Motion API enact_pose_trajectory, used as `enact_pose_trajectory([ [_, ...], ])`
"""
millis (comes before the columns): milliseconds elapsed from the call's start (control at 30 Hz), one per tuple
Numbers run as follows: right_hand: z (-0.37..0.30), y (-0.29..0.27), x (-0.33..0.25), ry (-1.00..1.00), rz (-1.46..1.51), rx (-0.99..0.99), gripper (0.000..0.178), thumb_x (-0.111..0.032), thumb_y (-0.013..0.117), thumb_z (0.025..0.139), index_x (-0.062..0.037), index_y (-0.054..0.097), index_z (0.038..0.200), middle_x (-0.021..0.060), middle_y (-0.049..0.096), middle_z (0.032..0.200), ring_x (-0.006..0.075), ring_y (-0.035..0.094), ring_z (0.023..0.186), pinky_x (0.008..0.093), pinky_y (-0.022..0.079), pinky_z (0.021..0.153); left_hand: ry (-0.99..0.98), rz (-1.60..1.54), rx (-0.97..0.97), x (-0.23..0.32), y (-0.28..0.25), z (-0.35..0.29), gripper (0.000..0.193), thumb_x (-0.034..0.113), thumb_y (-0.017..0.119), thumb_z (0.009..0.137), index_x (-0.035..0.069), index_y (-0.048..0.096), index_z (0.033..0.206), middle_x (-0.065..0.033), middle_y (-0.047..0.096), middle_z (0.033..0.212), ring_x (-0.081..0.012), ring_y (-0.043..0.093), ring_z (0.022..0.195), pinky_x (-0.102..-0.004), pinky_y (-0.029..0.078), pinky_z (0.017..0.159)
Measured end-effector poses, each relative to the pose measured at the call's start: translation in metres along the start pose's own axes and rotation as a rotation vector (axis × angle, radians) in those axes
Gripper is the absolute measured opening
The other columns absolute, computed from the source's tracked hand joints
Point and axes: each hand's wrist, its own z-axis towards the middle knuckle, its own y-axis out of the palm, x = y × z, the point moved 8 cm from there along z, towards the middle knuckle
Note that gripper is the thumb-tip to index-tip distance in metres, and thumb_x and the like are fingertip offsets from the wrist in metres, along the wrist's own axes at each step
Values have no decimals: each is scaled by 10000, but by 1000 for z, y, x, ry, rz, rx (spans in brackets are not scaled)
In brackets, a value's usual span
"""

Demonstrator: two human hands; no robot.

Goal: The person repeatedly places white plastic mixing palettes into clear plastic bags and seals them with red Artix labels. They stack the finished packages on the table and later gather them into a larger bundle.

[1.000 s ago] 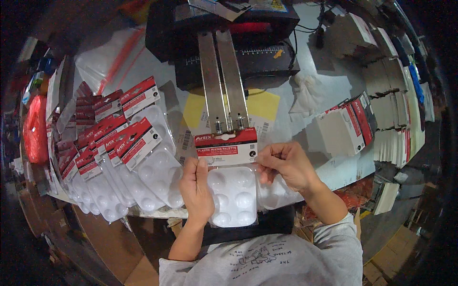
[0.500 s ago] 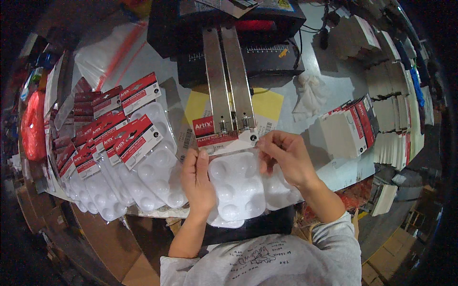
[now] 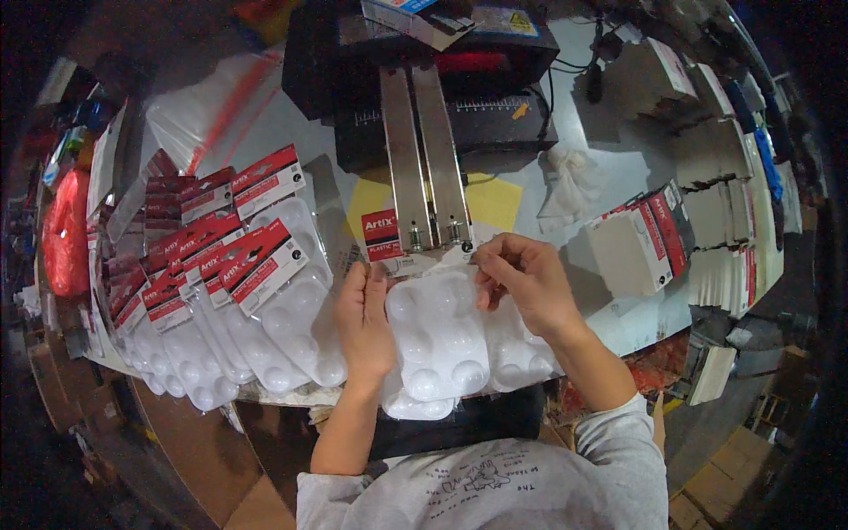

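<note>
I see the left hand (image 3: 364, 318) pinching one side of the red and white card (image 3: 380, 228) and the right hand (image 3: 528, 284) pinching the other. Two metal bars (image 3: 404, 159) cover its middle. The bumpy white tray (image 3: 439, 340) is just below, between the hands.

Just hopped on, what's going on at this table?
A person's left hand and right hand hold a white palette's red-and-white header card by its two sides. The card sits partly beneath the metal bars of a black machine. More carded palettes lie piled at left.
</note>
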Motion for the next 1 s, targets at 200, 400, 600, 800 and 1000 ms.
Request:
enact_pose_trajectory([
  [200, 9, -7, 16, -34, 23, 1, 153, -117, 526, 875, 24, 554, 822, 63, 579, 681, 126, 588, 552, 245, 473, 483, 2, 50, -25, -7, 3, 9, 241, 188, 414, 936, 5, 492, 801, -20, 491, 692, -85, 412, 672, -238, 360, 627],
  [400, -23, -34, -47, -518, -956, 368, 205, -195, 480, 866, -15, 556, 804, 57, 573, 644, 180, 549, 508, 302, 449, 477, 120, 529, 62, -3, -25, 0, 215, 164, 412, 921, 4, 529, 839, -59, 551, 740, -148, 512, 733, -295, 407, 678],
  [600, -84, -172, -112, -584, -1334, 846, 462, -309, 566, 840, 21, 451, 1142, 179, 541, 1084, 280, 543, 961, 340, 432, 831, -149, 1184, 469, 53, -175, 26, 281, 123, 441, 877, -7, 550, 1101, -108, 518, 1197, -269, 472, 1094, -373, 375, 913],
  [800, -67, -209, -72, -378, -1392, 656, 820, -324, 727, 698, 24, 306, 1310, 221, 357, 1336, 333, 395, 1214, 365, 355, 973, 590, 965, 485, 68, -130, -5, 345, 216, 469, 847, 38, 531, 1135, -112, 359, 1299, -313, 298, 1177, -423, 260, 945],
  [1000, -65, -196, -84, -357, -1210, 686, 838, -328, 769, 645, 35, 355, 1276, 234, 463, 1236, 314, 549, 1048, 349, 447, 869, 644, 1156, 198, 57, -36, -41, 207, 179, 511, 734, 19, 541, 861, -160, 373, 1232, -340, 288, 1151, -474, 188, 935],
])
